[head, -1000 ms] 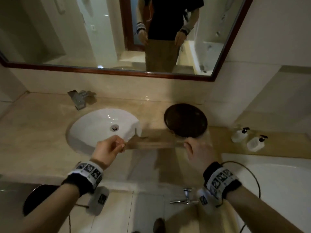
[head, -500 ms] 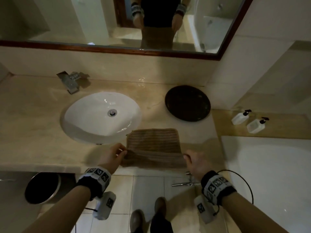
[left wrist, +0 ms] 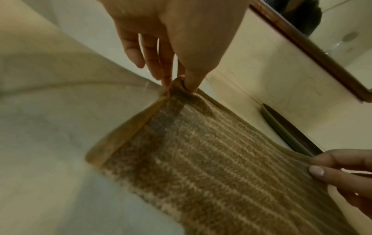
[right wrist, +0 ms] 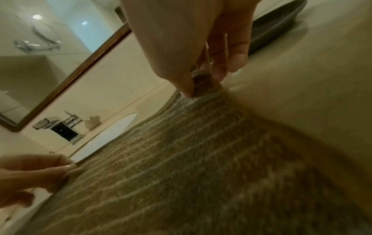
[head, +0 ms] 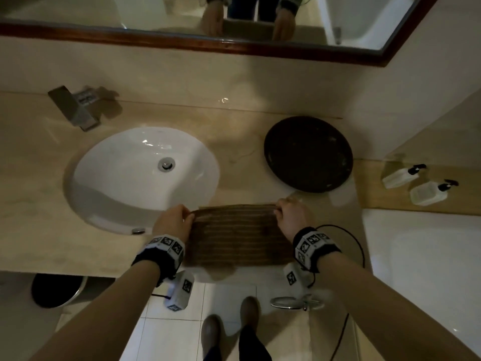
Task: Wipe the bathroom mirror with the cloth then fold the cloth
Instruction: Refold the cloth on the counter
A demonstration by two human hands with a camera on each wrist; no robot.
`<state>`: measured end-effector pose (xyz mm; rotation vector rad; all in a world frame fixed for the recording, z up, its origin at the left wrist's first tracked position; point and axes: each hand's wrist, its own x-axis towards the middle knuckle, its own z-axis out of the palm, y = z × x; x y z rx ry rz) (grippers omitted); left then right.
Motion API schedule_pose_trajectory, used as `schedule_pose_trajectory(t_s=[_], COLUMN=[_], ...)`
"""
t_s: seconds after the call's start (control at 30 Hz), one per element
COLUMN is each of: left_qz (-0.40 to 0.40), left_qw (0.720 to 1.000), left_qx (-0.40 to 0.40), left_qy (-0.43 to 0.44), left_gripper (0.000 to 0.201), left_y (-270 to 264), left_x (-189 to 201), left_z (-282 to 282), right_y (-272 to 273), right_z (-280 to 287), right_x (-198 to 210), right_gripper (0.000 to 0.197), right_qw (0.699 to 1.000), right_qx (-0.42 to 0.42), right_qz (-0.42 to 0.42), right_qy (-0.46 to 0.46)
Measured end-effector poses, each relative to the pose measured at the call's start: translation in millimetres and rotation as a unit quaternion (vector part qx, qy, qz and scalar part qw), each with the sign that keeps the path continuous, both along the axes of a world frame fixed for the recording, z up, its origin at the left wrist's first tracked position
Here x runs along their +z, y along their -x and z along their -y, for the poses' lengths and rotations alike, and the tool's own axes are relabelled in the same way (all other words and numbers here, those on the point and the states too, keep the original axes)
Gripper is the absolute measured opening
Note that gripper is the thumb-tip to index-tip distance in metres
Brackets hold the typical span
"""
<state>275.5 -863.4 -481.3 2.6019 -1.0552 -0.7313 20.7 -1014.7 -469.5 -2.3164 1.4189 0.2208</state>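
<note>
1. Lying at the lower centre of the head view, a brown ribbed cloth is spread on the beige counter, its near part close to the counter's front edge.
2. The cloth is judged soft, light and limp: it bunches where it is pinched and sags between the two holds. Being terry-like, it is unlikely to slip. Corners and hems are judged the best places to take it, since a hold in the middle would let the sides droop.
3. The cloth's far left corner is pinched between thumb and fingertips of the left hand; in the left wrist view the fabric is seen gathered into a small peak at that pinch.
4. The far right corner is pinched in the same way by the right hand. Both hands are thus closed on the cloth, one at each end of its far edge, with the body of the cloth between and below the wrists.
5. Whether a folded layer already lies underneath cannot be told for certain; the folding step is judged to be under way.
6. A white sink is seen at centre left, a dark round tray at upper right of the cloth, and the wood-framed mirror along the top edge.
</note>
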Motion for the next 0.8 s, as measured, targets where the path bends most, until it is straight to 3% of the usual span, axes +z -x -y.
schedule_pose_trajectory(t_s=[0.2, 0.3, 0.4, 0.5, 0.63, 0.8], left_qz=[0.09, 0.042, -0.03, -0.099, -0.091, -0.096], left_qw=[0.991, 0.998, 0.996, 0.982, 0.985, 0.993], left_qx=[-0.034, -0.008, 0.08, 0.139, 0.11, 0.059], left_qy=[-0.092, -0.056, 0.036, 0.086, 0.093, 0.043], left_gripper=[0.038, 0.03, 0.016, 0.01, 0.012, 0.017], left_y=[1.2, -1.7, -1.8, 4.1, 3.4, -9.7], left_x=[-13.2, -16.3, -14.2, -2.8, 3.8, 0.9], left_z=[5.5, 5.5, 3.6, 1.9, -1.0, -6.3], right_y=[5.9, 5.0, -7.6, -39.4, -95.8, -118.5], right_z=[-2.2, -7.0, -23.2, -61.0, -121.8, -157.6], right_x=[-17.4, -10.7, 9.6, 31.2, 24.0, -8.4], right_gripper=[0.026, 0.036, 0.029, 0.018, 0.036, 0.035], right_qw=[0.997, 0.997, 0.996, 0.986, 0.972, 0.971], right_qx=[-0.044, -0.051, 0.003, 0.092, 0.197, 0.222], right_qz=[0.066, 0.055, 0.086, 0.122, 0.077, 0.071], right_qy=[0.002, 0.018, 0.017, -0.072, -0.104, -0.048])
